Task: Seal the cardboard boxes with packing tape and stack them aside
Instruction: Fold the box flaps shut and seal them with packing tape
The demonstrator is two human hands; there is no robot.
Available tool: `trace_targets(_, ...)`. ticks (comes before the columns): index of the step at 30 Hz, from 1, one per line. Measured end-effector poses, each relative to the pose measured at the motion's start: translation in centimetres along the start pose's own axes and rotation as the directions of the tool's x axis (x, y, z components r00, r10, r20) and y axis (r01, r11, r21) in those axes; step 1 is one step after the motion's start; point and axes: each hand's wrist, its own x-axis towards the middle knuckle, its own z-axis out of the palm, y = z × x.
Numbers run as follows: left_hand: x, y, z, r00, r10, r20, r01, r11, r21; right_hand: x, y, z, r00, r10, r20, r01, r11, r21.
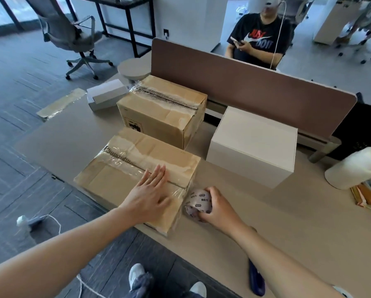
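Two brown cardboard boxes are in play, and the near box is our marker: low, rectangular, its matte top creased and covered with shiny, wrinkled clear tape along the centre seam. The left hand lies flat on that seam, fingers straight and together, palm pressing the glossy film down. Just off the near box's right corner, the right hand curls round the tape roll, one round roll with a pale printed core, resting on the smooth beige table. Clear film wraps over the end of the box closest to the roll. Directly behind the near box sits the far box, taller, same brown card, its top seam taped and crinkled too. Two white boxes as well: a big white box, smooth and square-edged, behind and to the right of the near box, and a small white box, long and slim, behind and to the left. One loose strip of shiny tape lies further left of the near box. One brown padded divider stands beyond them all.
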Motion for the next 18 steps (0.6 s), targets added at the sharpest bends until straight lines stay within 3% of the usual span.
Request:
trace_targets(2, 0.2, 2.6, 0.6, 0.994, -0.113, 0.007, 0.113, 0.993, -0.013, 0.1, 0.4, 0.1, 1.0, 0.002, -0.01, -0.002, 1.0, 0.025)
trace_targets(5, 0.4, 3.7, 1.5, 0.99, -0.142, -0.012, 0.142, 0.989, 0.043, -0.1, 0.9, 0.2, 0.998, 0.053, -0.022, -0.05, 0.994, 0.101)
trace_targets(11, 0.6, 4.3, 2.0, 1.0, 0.006, -0.025, -0.004, 0.997, 0.076, -1.3, 2.5, 1.2, 0.991, 0.132, -0.025, -0.124, 0.973, 0.196)
trace_targets(18, 0.5, 5.5, 1.7, 0.99, 0.133, 0.054, -0.142, 0.969, 0.204, -3.8, 2.3, 0.2, 0.985, 0.01, -0.172, 0.027, 0.977, 0.21)
